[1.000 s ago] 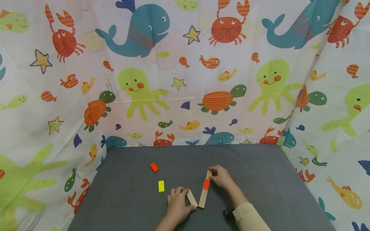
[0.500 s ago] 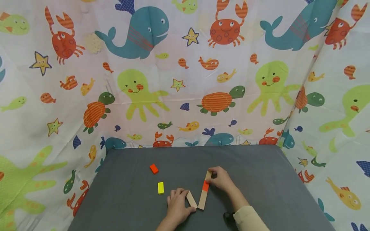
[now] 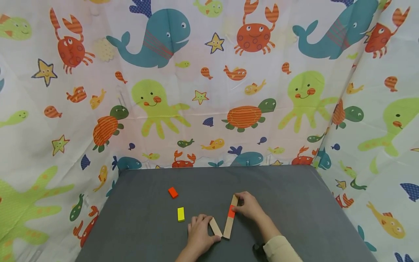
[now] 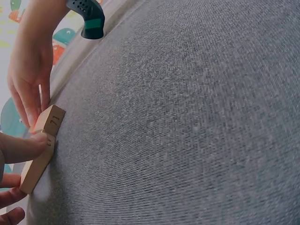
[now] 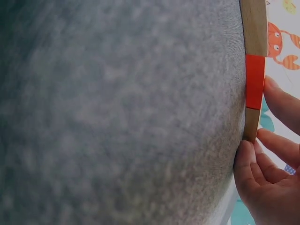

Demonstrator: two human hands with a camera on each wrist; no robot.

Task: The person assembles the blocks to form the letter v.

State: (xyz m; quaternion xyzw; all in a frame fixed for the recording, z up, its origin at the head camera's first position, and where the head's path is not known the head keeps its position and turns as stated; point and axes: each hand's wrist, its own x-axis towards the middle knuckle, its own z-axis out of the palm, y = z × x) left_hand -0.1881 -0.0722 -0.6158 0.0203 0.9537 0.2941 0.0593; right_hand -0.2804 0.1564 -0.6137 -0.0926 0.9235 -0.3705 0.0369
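Observation:
In the head view, my left hand [image 3: 200, 233] holds a plain wooden block [image 3: 215, 227] lengthwise between thumb and fingers. Its near end meets the bottom of a slanted row, making a V. That row has a near wooden block [image 3: 227, 228], an orange-red block [image 3: 231, 211] and a far wooden block [image 3: 234, 200]. At the row's far end is my right hand [image 3: 250, 205]. The right wrist view shows its thumb against the orange-red block [image 5: 254, 82] and its fingers round the end of the far wooden block [image 5: 251, 125]. Printed digits mark block ends in the left wrist view.
Left of the hands, a yellow block [image 3: 181, 214] and another orange-red block [image 3: 173, 192] lie apart on the grey table [image 3: 137, 218]. A dark wrist device [image 3: 258, 250] sits by the right sleeve. A sea-animal curtain [image 3: 209, 109] hangs behind the table.
My right thumb has slid nearer along the row, from by the far wooden block onto the orange-red one. The left hand keeps its hold. The head view has tilted slightly.

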